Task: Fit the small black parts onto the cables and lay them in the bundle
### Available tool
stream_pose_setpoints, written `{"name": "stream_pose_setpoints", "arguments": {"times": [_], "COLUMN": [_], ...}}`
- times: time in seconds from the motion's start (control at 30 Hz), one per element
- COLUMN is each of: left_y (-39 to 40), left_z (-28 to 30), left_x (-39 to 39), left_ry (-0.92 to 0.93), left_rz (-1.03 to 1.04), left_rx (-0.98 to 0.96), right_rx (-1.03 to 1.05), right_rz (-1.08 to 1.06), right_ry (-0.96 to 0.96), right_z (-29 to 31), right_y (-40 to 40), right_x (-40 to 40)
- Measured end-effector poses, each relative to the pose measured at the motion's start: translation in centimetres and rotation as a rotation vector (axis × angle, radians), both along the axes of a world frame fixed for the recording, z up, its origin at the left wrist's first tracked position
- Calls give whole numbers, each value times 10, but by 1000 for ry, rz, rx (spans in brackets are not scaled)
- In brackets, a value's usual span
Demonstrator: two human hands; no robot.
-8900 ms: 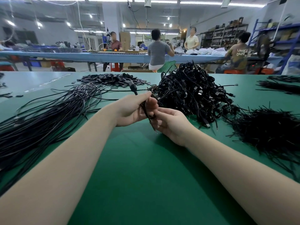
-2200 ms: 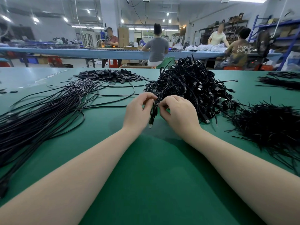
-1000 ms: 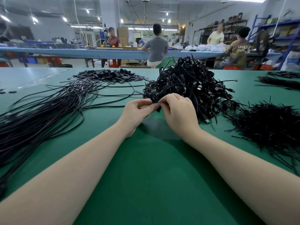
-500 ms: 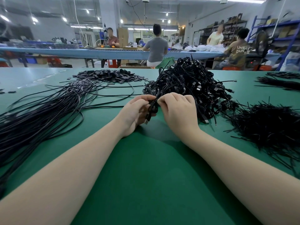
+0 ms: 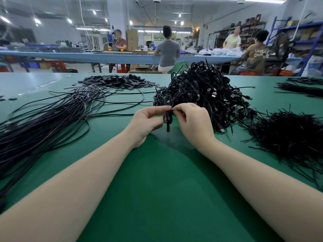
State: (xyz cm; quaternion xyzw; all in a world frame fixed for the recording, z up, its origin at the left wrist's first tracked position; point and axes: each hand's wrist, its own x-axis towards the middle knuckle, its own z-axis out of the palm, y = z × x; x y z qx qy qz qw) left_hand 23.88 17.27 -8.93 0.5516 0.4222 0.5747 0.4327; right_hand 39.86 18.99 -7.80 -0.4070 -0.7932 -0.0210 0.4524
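Observation:
Between my two hands hangs a coiled black cable [image 5: 168, 117], its plug end pointing down toward the green table [image 5: 157, 198]. My left hand [image 5: 146, 123] pinches the coil from the left. My right hand [image 5: 193, 122] pinches it from the right, fingertips meeting at the top of the coil. Just behind them rises the big heap of coiled cables [image 5: 201, 91]. Long straight cables [image 5: 43, 123] lie fanned out on the left. A flat pile of small black parts [image 5: 117, 82] sits at the far left-centre.
A heap of thin black ties [image 5: 286, 135] fills the right side, with more dark bundles [image 5: 304, 88] at the far right. Beyond the table's far edge stands a blue workbench [image 5: 104, 57] where several people work.
The coil has dropped a little lower between my hands and its plug end now hangs straight down. My fingers have shifted to the top of the coil.

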Motion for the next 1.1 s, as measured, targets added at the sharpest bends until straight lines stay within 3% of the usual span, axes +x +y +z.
{"name": "stream_pose_setpoints", "arguments": {"times": [0.33,0.47,0.73,0.9,1.1], "left_y": [1,-2,-2,-3,-5], "left_z": [-2,0,11,16,13], "left_x": [3,8,7,4,4], "left_ry": [157,-8,-88,-193,-131], "left_rz": [172,90,57,-23,3], "left_rx": [90,76,-160,-197,-161], "right_rx": [57,130,335,566,430], "right_rz": [-22,-60,-18,-37,-39], "right_ry": [-61,-70,-112,-170,-58], "right_z": [-3,-1,1,1,-1], "right_y": [-1,-3,-10,-7,-4], "right_x": [-2,-2,-7,-7,-1]}}
